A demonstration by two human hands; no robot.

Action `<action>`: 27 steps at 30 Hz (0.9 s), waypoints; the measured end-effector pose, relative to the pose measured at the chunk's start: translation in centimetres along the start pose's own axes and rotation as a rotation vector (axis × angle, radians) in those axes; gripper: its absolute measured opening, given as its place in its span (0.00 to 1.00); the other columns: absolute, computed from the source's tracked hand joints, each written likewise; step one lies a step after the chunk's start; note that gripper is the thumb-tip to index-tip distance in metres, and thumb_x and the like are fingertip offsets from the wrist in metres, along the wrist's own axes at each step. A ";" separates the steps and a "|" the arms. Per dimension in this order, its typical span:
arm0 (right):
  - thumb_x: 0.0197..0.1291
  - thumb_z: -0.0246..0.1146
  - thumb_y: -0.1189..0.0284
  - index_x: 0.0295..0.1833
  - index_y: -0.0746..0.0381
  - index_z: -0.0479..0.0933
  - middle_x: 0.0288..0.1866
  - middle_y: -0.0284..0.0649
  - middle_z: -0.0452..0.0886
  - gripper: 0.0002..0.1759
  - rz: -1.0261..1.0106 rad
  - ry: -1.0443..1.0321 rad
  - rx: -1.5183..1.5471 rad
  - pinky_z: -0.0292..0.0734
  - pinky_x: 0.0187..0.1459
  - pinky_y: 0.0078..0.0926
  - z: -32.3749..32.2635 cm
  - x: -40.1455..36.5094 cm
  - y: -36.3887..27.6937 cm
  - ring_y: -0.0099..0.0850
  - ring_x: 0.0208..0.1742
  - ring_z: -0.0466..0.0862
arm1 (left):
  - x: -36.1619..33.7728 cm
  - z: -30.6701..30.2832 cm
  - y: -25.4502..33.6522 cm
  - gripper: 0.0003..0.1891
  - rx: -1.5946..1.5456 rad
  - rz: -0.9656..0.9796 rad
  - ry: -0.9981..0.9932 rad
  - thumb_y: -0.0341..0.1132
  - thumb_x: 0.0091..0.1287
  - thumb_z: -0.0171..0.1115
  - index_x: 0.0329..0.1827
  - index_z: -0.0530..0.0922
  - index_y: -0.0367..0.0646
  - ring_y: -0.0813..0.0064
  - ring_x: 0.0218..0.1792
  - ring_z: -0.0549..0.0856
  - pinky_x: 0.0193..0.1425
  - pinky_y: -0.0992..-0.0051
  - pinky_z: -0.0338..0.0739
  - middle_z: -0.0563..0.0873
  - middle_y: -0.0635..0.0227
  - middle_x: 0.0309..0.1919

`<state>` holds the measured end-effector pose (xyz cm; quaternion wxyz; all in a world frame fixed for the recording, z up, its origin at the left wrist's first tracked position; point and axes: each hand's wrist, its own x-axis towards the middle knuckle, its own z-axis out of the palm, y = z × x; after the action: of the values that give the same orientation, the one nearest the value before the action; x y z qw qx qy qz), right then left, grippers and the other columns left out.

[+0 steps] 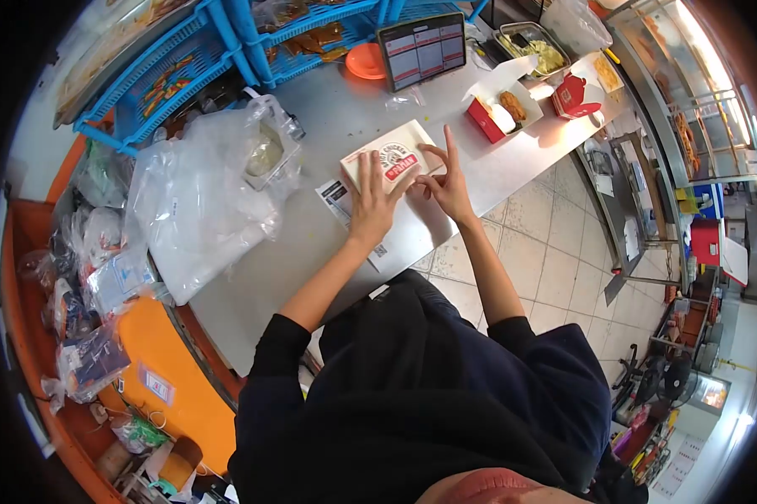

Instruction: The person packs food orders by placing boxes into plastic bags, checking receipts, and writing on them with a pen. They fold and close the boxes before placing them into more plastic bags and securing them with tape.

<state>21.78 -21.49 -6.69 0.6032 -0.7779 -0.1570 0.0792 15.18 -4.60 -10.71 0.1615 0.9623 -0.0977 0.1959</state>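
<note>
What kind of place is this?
Probably a fried-chicken shop: there's a carton printed with the word "CHICKEN", a red box holding fried-looking food, and blue racks.

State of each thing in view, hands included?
Printed carton: lid down
Filled red carton: open
Small red carton: appears open
Tablet: screen lit
Metal tray: uncovered, food inside
Clear plastic: crumpled
Left hand: spread on printed carton
Right hand: at printed carton, one finger raised

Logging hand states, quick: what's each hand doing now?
Left hand: open, flat on the printed box.
Right hand: one finger raised, at the box's edge; whether it grips cannot be told.
</note>
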 end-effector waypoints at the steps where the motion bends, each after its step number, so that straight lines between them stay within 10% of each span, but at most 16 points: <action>1: 0.51 0.68 0.82 0.79 0.49 0.44 0.62 0.43 0.75 0.55 -0.082 0.067 -0.149 0.79 0.26 0.23 -0.7 0.2 0.8 0.26 0.24 0.82 | 0.1 -0.5 -0.1 0.31 0.084 0.025 -0.052 0.36 0.70 0.52 0.77 0.57 0.64 0.40 0.75 0.52 0.68 0.32 0.57 0.55 0.43 0.73; 3: 0.44 0.76 0.70 0.75 0.52 0.57 0.65 0.42 0.74 0.52 -0.149 0.083 -0.439 0.81 0.36 0.31 -2.1 1.0 3.2 0.34 0.34 0.84 | 0.4 -0.6 0.1 0.33 0.127 0.013 -0.112 0.31 0.68 0.52 0.74 0.60 0.77 0.40 0.75 0.51 0.65 0.32 0.61 0.53 0.44 0.74; 8: 0.49 0.73 0.62 0.72 0.55 0.61 0.66 0.40 0.74 0.45 -0.758 0.087 -0.698 0.70 0.53 0.41 -8.1 4.2 4.3 0.38 0.49 0.79 | 1.4 -1.8 1.3 0.36 -0.045 -0.278 -0.006 0.35 0.61 0.62 0.74 0.63 0.71 0.37 0.74 0.51 0.65 0.33 0.60 0.54 0.45 0.74; 10: 0.52 0.71 0.64 0.73 0.60 0.60 0.65 0.42 0.74 0.44 -0.411 0.628 -1.115 0.62 0.58 0.46 -11.4 5.9 3.3 0.39 0.52 0.78 | 3.3 -3.6 3.7 0.37 0.110 -0.463 -0.114 0.34 0.60 0.62 0.74 0.62 0.68 0.38 0.74 0.51 0.69 0.37 0.56 0.55 0.46 0.74; 11: 0.55 0.68 0.69 0.76 0.61 0.54 0.47 0.39 0.83 0.45 -0.238 0.562 -1.081 0.51 0.62 0.44 -12.9 6.9 4.3 0.35 0.51 0.77 | 4.3 -4.1 4.8 0.38 0.264 -0.640 -0.222 0.34 0.59 0.63 0.75 0.62 0.66 0.39 0.75 0.51 0.73 0.42 0.52 0.57 0.46 0.73; 16: 0.49 0.64 0.76 0.77 0.61 0.52 0.41 0.41 0.82 0.48 -0.356 0.040 -0.776 0.57 0.62 0.41 -13.1 5.9 4.3 0.36 0.52 0.77 | 10.5 -0.9 8.7 0.38 -0.157 -0.348 0.094 0.32 0.59 0.63 0.75 0.61 0.55 0.45 0.76 0.51 0.75 0.48 0.50 0.56 0.51 0.75; 22: 0.53 0.59 0.81 0.74 0.63 0.58 0.51 0.50 0.81 0.40 -0.743 0.493 -0.742 0.65 0.62 0.44 -19.8 12.8 3.9 0.44 0.59 0.76 | 12.7 2.5 8.1 0.24 -0.239 -0.539 0.309 0.29 0.61 0.61 0.62 0.73 0.45 0.55 0.57 0.80 0.57 0.65 0.75 0.78 0.48 0.58; 27: 0.52 0.62 0.86 0.63 0.63 0.70 0.47 0.49 0.85 0.30 -0.154 0.197 -0.349 0.81 0.45 0.27 -23.7 8.2 9.8 0.33 0.41 0.86 | 10.5 3.8 9.1 0.09 -0.306 -0.647 0.234 0.28 0.57 0.68 0.37 0.78 0.34 0.64 0.34 0.88 0.40 0.71 0.82 0.88 0.57 0.37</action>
<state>38.32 -42.57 -9.43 0.4759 -0.8604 -0.1675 -0.0718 23.73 -15.73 -7.21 0.3670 0.8792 0.2023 0.2266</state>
